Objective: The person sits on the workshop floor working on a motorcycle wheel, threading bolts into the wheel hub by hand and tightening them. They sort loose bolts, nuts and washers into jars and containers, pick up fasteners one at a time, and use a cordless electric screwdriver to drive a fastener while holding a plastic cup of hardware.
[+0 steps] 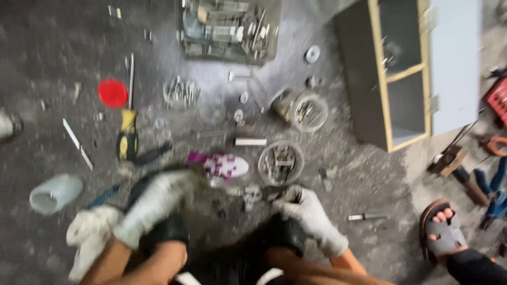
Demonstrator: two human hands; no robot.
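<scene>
Risk of knocking over the open round tub of small metal parts point(281, 162) just beyond the gloved right hand point(309, 211), curled on a small dark part point(277, 196) mid-floor (left hand point(156, 203) blurred, grip undeterminable).

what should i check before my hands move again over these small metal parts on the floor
1. Right hand in white glove touching a small metal part: grip cannot tell, blurred.
2. Left hand in white glove: contents cannot tell.
3. Round clear container of metal bits upright, close ahead: ok.
4. Yellow-and-black-handled screwdriver lying near the left hand: ok.
5. Another person's sandalled foot close on the right: not ok.
</scene>
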